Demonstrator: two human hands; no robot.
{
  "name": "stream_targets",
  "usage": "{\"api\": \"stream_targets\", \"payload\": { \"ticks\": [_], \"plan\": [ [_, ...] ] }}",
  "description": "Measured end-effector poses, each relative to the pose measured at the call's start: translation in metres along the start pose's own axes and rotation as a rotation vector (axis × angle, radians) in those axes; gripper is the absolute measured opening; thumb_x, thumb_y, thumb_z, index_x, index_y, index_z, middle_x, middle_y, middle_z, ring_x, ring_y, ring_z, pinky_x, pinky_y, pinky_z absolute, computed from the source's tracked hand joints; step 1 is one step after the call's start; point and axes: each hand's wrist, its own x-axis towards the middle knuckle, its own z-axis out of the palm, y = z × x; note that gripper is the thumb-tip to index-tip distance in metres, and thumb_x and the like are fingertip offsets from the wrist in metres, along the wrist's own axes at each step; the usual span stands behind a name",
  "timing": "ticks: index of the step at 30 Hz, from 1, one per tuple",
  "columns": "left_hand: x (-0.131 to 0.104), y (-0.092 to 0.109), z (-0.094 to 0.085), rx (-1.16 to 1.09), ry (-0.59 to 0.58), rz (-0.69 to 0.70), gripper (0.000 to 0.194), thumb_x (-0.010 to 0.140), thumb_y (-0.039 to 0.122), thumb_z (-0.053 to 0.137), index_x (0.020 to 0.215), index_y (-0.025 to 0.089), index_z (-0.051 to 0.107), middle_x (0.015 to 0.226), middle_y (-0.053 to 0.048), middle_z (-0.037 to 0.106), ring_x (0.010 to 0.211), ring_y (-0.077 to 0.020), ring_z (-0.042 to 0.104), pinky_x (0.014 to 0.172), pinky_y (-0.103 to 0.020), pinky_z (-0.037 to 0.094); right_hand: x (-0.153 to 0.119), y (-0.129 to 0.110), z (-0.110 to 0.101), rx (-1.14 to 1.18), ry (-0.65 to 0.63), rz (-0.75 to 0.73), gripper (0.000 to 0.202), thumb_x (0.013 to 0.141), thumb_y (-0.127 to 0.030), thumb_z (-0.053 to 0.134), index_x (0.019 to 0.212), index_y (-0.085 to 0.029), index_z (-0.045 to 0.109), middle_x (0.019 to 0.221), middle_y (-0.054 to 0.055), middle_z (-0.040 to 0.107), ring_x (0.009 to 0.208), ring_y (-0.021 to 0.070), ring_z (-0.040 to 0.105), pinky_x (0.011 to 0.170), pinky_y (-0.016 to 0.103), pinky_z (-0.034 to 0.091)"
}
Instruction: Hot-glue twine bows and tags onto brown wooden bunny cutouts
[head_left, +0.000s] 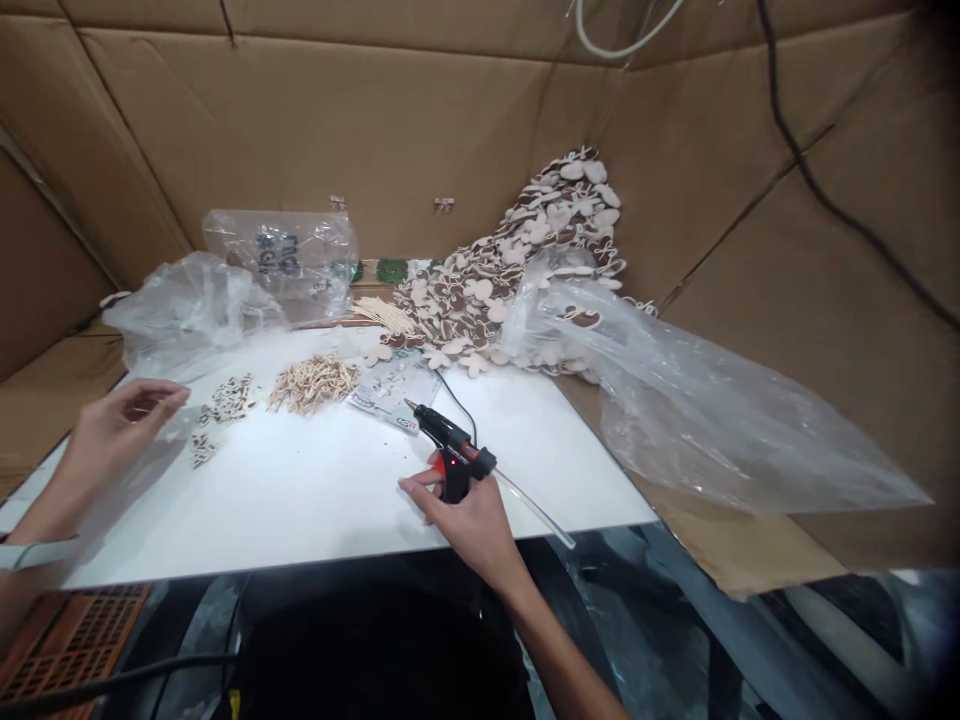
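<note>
Black and red, the glue gun in the head view sits gripped in the right hand, above the white worktop, its nozzle pointing far left by a flat packet. On the left, the left hand curls thumb toward fingers; I cannot tell whether it pinches anything. Right of it lie small bits and pale cord pieces.
</note>
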Motion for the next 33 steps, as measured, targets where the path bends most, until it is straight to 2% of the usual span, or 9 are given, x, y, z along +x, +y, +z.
{"api": "stream_targets", "payload": {
  "ticks": [3,6,9,14,17,20,23,28,33],
  "plan": [
    [-0.01,-0.002,0.002,0.056,-0.127,0.064,0.07,0.089,0.088,0.073,0.112,0.023,0.084,0.104,-0.004,0.087,0.094,-0.025,0.075,0.085,-0.031,0.06,0.0,0.0,-0.001,-0.013,0.01,-0.007,0.042,0.093,-0.06,0.093,0.102,-0.02,0.084,0.103,0.012,0.09,0.079,0.0261,0.08,0.068,0.035,0.065],
    [-0.015,-0.002,0.003,0.097,-0.173,0.121,0.067,0.095,0.085,0.071,0.117,0.024,0.083,0.112,-0.005,0.087,0.1,-0.0277,0.076,0.087,-0.033,0.06,0.0,0.0,-0.001,-0.013,0.001,-0.006,0.044,0.094,-0.061,0.092,0.108,-0.02,0.082,0.097,0.011,0.09,0.073,0.0254,0.078,0.067,0.036,0.063],
    [-0.016,-0.001,0.0,0.129,-0.189,0.153,0.065,0.1,0.082,0.068,0.121,0.022,0.082,0.117,-0.008,0.086,0.105,-0.0302,0.078,0.089,-0.037,0.061,0.001,-0.002,-0.001,-0.01,-0.002,0.009,0.047,0.093,-0.062,0.091,0.112,-0.02,0.08,0.093,0.01,0.09,0.07,0.0261,0.077,0.067,0.037,0.062],
    [-0.017,-0.002,-0.005,0.163,-0.214,0.192,0.065,0.102,0.085,0.063,0.118,0.025,0.083,0.118,-0.009,0.088,0.107,-0.032,0.078,0.096,-0.041,0.062,0.003,-0.003,-0.002,-0.048,0.028,0.052,0.051,0.087,-0.069,0.091,0.099,-0.02,0.081,0.101,0.014,0.09,0.066,0.0264,0.077,0.066,0.04,0.063],
    [-0.027,-0.003,-0.004,0.158,-0.227,0.21,0.067,0.102,0.087,0.061,0.115,0.026,0.086,0.122,-0.012,0.088,0.113,-0.0338,0.079,0.097,-0.042,0.063,0.004,-0.001,-0.002,-0.067,0.048,0.083,0.054,0.082,-0.071,0.092,0.099,-0.02,0.083,0.098,0.014,0.09,0.063,0.0269,0.075,0.064,0.042,0.063],
    [-0.045,-0.007,-0.008,0.145,-0.211,0.206,0.066,0.103,0.087,0.062,0.114,0.027,0.088,0.125,-0.012,0.088,0.117,-0.0335,0.081,0.1,-0.04,0.064,0.004,0.004,-0.002,-0.065,0.042,0.075,0.05,0.085,-0.068,0.091,0.098,-0.02,0.084,0.089,0.012,0.088,0.064,0.0278,0.075,0.068,0.043,0.065],
    [-0.07,-0.016,-0.024,0.136,-0.159,0.171,0.07,0.101,0.091,0.061,0.112,0.028,0.089,0.123,-0.013,0.089,0.113,-0.033,0.083,0.098,-0.039,0.066,0.005,0.005,-0.001,-0.056,0.062,0.089,0.05,0.083,-0.069,0.092,0.092,-0.02,0.085,0.094,0.013,0.089,0.062,0.0265,0.075,0.067,0.042,0.067],
    [-0.109,-0.042,-0.073,0.151,-0.033,0.051,0.072,0.101,0.093,0.06,0.117,0.028,0.089,0.125,-0.012,0.089,0.109,-0.0322,0.082,0.078,-0.033,0.064,0.006,-0.009,-0.003,-0.041,0.089,0.132,0.054,0.073,-0.072,0.096,0.089,-0.022,0.081,0.091,0.013,0.089,0.056,0.0263,0.072,0.061,0.043,0.069],
    [-0.122,-0.065,-0.105,0.154,0.052,-0.041,0.072,0.103,0.092,0.06,0.116,0.028,0.089,0.125,-0.011,0.09,0.109,-0.0322,0.083,0.089,-0.036,0.068,0.009,-0.006,-0.011,-0.124,0.035,0.15,0.054,0.075,-0.072,0.099,0.092,-0.025,0.078,0.082,0.011,0.088,0.068,0.0345,0.082,0.069,0.044,0.072]
  ]
}}
